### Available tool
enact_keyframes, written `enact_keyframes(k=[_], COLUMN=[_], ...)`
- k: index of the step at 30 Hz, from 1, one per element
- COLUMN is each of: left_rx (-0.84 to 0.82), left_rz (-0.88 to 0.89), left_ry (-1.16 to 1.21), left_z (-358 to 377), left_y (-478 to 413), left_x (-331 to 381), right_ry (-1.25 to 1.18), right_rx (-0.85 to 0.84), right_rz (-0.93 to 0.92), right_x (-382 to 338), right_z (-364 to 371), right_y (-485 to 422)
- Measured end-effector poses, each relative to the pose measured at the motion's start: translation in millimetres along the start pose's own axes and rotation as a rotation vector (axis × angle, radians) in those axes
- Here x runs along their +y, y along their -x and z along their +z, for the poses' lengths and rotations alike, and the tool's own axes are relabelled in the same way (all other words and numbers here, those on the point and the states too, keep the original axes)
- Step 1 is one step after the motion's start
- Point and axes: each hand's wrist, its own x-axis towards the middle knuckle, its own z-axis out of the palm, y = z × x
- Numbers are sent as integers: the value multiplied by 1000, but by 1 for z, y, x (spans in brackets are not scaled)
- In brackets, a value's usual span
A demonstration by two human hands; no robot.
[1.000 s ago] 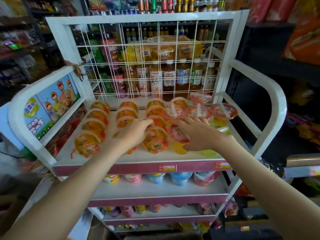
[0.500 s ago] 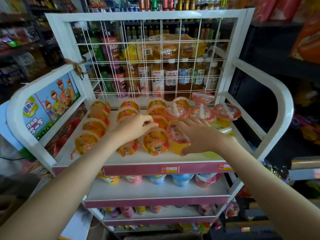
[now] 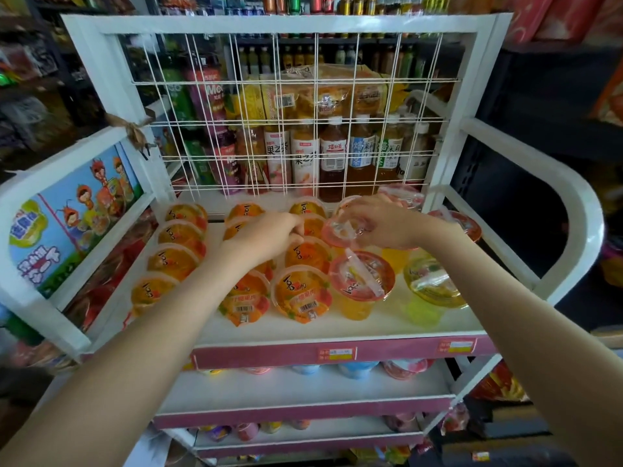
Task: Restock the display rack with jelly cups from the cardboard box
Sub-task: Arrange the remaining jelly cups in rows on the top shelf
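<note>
The white display rack point(image 3: 337, 332) has its top shelf filled with rows of orange jelly cups point(image 3: 300, 294) lying tilted on the left and middle. Red-lidded cups point(image 3: 362, 278) and a yellow-lidded cup point(image 3: 431, 281) stand upright on the right. My left hand point(image 3: 269, 235) reaches over the middle rows, and its fingertips touch an orange cup point(image 3: 312, 227) near the back. My right hand point(image 3: 384, 224) grips the rim of a red-lidded jelly cup point(image 3: 338, 232) at the back right, tilted above the others. The cardboard box is out of view.
A white wire grid point(image 3: 286, 129) closes the back of the shelf, with drink bottles point(image 3: 332, 156) behind it. Curved white side rails point(image 3: 580, 214) flank the shelf. Lower shelves point(image 3: 303, 385) hold more cups. A cartoon sign point(image 3: 67, 224) covers the left side.
Both hands moved from the front cups toward the back of the shelf. My right hand left the front red-lidded cup and now holds another one further back.
</note>
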Motion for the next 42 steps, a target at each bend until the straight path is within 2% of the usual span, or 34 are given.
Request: enact_keyframes(k=[8, 14, 19, 24, 28, 36, 40, 42], left_rx=[39, 29, -11, -27, 83, 452, 700, 736], left_rz=[66, 30, -8, -27, -35, 151, 233, 253], left_ry=[-57, 36, 37, 26, 52, 102, 143, 146], left_z=[-4, 2, 1, -3, -2, 13, 38, 60], left_y=[2, -2, -4, -2, 4, 42, 95, 124], left_x=[-5, -6, -7, -3, 6, 56, 94, 107], right_ry=[-137, -4, -140, -111, -22, -162, -263, -315], right_rx=[-289, -252, -99, -105, 39, 606, 697, 684], right_rz=[64, 42, 101, 118, 162, 6, -79, -101], right_x=[-3, 1, 1, 0, -8, -49, -72, -78], right_z=[-12, -10, -5, -8, -8, 31, 70, 93], right_y=[-25, -26, -28, -23, -3, 88, 138, 157])
